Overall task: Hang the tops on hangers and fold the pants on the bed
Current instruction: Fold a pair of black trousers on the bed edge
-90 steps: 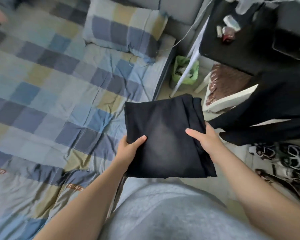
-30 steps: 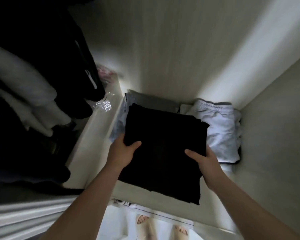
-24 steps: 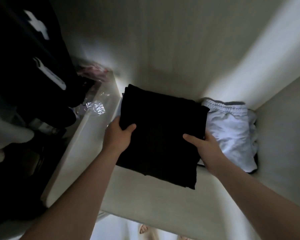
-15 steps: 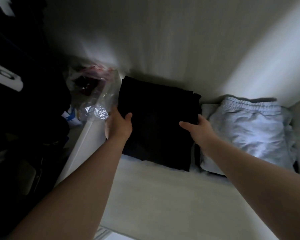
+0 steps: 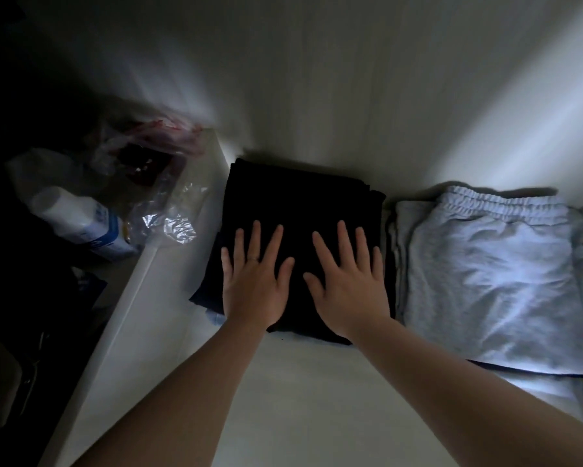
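Head view: the folded black pants (image 5: pixel 300 203) lie on the wardrobe shelf (image 5: pixel 300 399), directly under both hands. The left hand (image 5: pixel 254 281) and right hand (image 5: pixel 347 284) rest flat on the near half of the stack, side by side, fingers straight and spread, gripping nothing. The far half of the stack extends away from the hands toward the back wall (image 5: pixel 317 96), and its long axis runs roughly front to back. Neither hand is nearer; both are in contact. The stack's left edge lies just beside the upright divider (image 5: pixel 168 264), its right edge lies just beside the folded grey sweatpants (image 5: pixel 492 281), and its back edge is close to the wall. Open room exists only toward the person, across the bare front of the shelf, so withdrawal is judged to run straight back. Beyond the divider stand a white bottle (image 5: pixel 78 217) and a plastic bag (image 5: pixel 162 210).
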`<action>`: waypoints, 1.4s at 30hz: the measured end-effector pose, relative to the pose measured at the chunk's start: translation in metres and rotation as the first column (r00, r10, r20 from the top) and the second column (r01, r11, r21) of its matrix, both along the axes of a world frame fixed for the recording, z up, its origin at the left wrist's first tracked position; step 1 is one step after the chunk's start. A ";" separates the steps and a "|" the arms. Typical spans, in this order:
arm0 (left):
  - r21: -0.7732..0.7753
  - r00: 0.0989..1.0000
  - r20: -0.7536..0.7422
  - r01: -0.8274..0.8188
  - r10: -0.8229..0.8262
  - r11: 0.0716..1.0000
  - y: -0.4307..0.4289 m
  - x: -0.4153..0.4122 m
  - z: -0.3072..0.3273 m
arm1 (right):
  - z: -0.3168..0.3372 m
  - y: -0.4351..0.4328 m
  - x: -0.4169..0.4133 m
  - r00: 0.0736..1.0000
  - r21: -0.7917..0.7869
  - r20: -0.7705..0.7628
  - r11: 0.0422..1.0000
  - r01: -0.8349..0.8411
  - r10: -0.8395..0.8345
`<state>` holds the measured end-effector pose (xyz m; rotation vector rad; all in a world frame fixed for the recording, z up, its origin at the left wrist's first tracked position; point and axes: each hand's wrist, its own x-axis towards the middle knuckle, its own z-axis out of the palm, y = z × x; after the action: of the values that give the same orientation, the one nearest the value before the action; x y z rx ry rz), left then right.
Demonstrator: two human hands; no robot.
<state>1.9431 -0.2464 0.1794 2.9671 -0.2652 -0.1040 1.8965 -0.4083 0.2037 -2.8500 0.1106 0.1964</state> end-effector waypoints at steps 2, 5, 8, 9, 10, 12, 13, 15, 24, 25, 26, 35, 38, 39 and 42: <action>0.024 1.000 -0.020 0.002 -0.002 1.000 -0.002 0.004 -0.013 | -0.019 0.001 0.006 0.998 0.007 -0.045 0.999 0.036 -0.036; 0.050 1.000 0.010 -0.005 0.004 0.999 -0.004 0.008 -0.028 | -0.037 -0.001 0.010 0.998 0.071 -0.024 0.996 0.052 -0.051; 0.069 1.000 0.012 -0.012 0.011 0.998 -0.006 0.018 -0.034 | -0.046 -0.002 0.021 0.997 0.074 -0.050 0.995 0.066 -0.063; 0.069 1.000 -0.011 -0.016 0.017 0.997 -0.006 0.021 -0.034 | -0.048 -0.003 0.027 0.994 0.064 -0.087 0.996 0.067 -0.061; 0.073 0.999 -0.044 -0.021 0.024 0.997 -0.007 0.025 -0.033 | -0.047 -0.003 0.032 0.990 0.056 -0.128 0.996 0.065 -0.057; 0.089 0.993 -0.111 -0.025 0.034 0.996 -0.010 0.028 -0.028 | -0.043 -0.004 0.038 0.981 0.044 -0.189 0.998 0.054 -0.045; 0.089 0.988 -0.147 -0.027 0.040 0.996 -0.012 0.028 -0.023 | -0.040 -0.005 0.038 0.979 0.044 -0.201 0.998 0.046 -0.037; 0.067 0.978 -0.201 -0.038 0.051 0.997 -0.018 0.020 -0.014 | -0.033 -0.010 0.030 0.980 0.059 -0.195 0.998 0.036 -0.024; -0.140 0.945 -0.325 -0.092 0.042 0.986 -0.008 -0.121 0.002 | -0.013 -0.025 -0.096 0.983 0.028 -0.186 0.999 0.017 -0.011; -0.147 0.933 -0.359 -0.095 0.037 0.985 -0.008 -0.135 0.006 | -0.007 -0.026 -0.110 0.981 0.018 -0.196 1.000 0.006 -0.002; -0.142 0.921 -0.389 -0.091 0.029 0.986 -0.007 -0.147 0.010 | -0.001 -0.026 -0.124 0.977 0.014 -0.215 1.000 -0.002 0.005; -0.090 0.911 -0.413 -0.032 -0.008 0.995 -0.007 -0.259 0.063 | 0.061 -0.023 -0.240 0.933 0.042 -0.360 0.998 0.049 -0.031; -0.077 0.911 -0.409 -0.083 0.045 0.994 -0.002 -0.294 0.083 | 0.082 -0.020 -0.265 0.936 0.049 -0.349 0.997 0.061 -0.040; -0.079 0.910 -0.409 -0.105 0.064 0.991 -0.001 -0.306 0.090 | 0.089 -0.021 -0.273 0.937 0.066 -0.347 0.996 0.057 -0.031; -0.077 0.925 -0.361 -0.157 0.119 0.985 0.004 -0.339 0.113 | 0.107 -0.025 -0.295 0.946 0.115 -0.321 0.993 -0.003 0.040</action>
<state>1.6039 -0.2427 0.2919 2.7820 -0.0128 -0.5838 1.6015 -0.4333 0.3111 -2.6828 0.1295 0.6540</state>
